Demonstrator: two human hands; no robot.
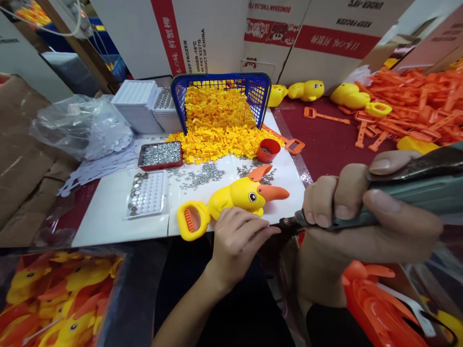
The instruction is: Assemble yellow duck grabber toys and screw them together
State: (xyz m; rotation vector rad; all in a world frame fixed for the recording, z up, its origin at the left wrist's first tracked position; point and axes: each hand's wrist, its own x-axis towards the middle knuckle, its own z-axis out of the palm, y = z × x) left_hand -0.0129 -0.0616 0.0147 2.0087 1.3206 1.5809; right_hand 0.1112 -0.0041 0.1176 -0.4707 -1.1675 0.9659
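Note:
My right hand (361, 202) is wrapped around a green-grey electric screwdriver (415, 188), its bit pointing left. At the tip of that bit, my left hand (238, 236) has thumb and fingers pinched together; whatever they may hold is too small to make out. Just behind the left hand lies a yellow duck-shaped toy (235, 195) with an open orange beak (273, 193) and a looped yellow handle (193, 221). Loose small screws (204, 176) are scattered behind the toy, and a red cup (268, 150) holds more small dark parts.
A blue basket (221, 77) spills yellow plastic pieces (217, 120). To the left are a red tray of metal parts (161, 154), a white tray with discs (146, 195) and a plastic bag (83, 125). Orange parts (419, 106) pile up right; a box of finished-looking ducks (61, 299) sits lower left.

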